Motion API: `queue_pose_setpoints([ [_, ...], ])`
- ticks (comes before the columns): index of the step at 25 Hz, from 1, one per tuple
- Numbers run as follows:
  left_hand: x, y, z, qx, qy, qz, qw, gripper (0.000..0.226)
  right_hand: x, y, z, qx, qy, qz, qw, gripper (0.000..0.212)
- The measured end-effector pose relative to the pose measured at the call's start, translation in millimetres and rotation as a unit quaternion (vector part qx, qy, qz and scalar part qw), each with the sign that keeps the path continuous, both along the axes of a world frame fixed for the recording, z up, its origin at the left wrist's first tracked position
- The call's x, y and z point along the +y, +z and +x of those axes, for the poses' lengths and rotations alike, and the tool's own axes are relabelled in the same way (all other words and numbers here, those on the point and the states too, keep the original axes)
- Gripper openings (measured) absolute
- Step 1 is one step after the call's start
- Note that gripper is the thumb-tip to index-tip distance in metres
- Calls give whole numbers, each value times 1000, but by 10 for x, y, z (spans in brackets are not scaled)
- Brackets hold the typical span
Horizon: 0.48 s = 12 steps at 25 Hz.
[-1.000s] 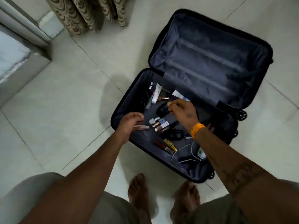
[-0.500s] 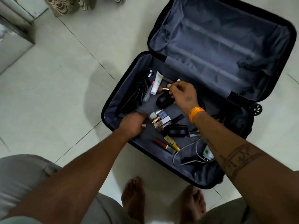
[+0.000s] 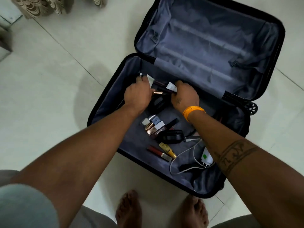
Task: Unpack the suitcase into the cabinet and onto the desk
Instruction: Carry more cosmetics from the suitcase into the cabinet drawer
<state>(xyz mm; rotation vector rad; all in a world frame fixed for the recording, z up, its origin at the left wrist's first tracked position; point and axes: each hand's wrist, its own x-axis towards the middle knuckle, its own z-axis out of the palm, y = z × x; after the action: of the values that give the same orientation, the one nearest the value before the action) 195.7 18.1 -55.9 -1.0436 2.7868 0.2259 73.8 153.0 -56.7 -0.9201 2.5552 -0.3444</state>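
Observation:
A black suitcase (image 3: 105, 104) lies open on the floor, its grey-lined lid (image 3: 210, 38) flat behind. Both hands are at the back of the near half. My left hand (image 3: 138, 94) is curled over a white tube (image 3: 150, 79) and a small gold-tipped tube (image 3: 158, 92). My right hand (image 3: 185, 96) grips dark slim sticks and a small white packet (image 3: 171, 87). Between the hands sits a black round case (image 3: 158, 104). Nearer me lie boxed cosmetics (image 3: 154, 125), a black pouch (image 3: 171, 136), a red lip tube (image 3: 158, 153), a yellow tube (image 3: 167, 149) and a white charger (image 3: 206, 157) with its cable.
Pale floor tiles (image 3: 49, 96) surround the suitcase. A patterned curtain (image 3: 41, 7) hangs at the top left, beside a grey furniture edge (image 3: 5, 41). My bare feet (image 3: 130, 209) stand just in front of the suitcase's near rim. A wheel (image 3: 251, 108) sticks out at the right.
My left hand moved from the near left of the case up to the back, onto the white tube. My right hand shifted slightly right, gathering sticks and the packet. The camera came closer.

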Motion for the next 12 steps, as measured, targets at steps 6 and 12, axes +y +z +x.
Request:
queue_pose_setpoints([
  [6,-8,-97,-107,24,47,74,996,35,-123,-83,-21,-28,-21,96,995,39],
  [12,178,92,63,147,168,207,953,22,-48,27,72,-17,-7,104,994,45],
])
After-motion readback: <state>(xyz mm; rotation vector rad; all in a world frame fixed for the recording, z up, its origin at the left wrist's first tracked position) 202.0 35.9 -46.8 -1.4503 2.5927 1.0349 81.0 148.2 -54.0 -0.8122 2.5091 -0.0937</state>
